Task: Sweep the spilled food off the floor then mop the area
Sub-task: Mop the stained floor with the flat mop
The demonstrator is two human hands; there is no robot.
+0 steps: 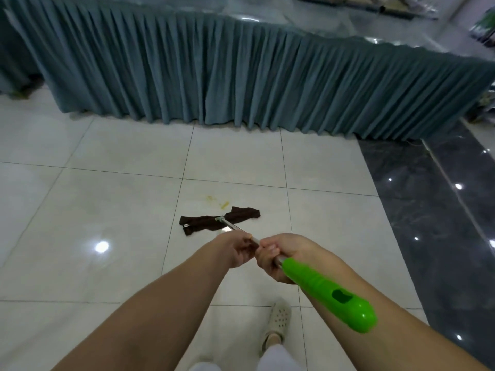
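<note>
- A mop (267, 253) with a metal pole, a green grip and a dark brown cloth (218, 220) is seen.
- The cloth is laid flat on the white tile floor (107, 199), just beside a yellow stain (219, 202).
- The pole is gripped by the right hand (281, 257), fingers curled round it just above the green grip.
- Further down, the pole is held by the left hand (235, 249), fingers wrapped round it.
</note>
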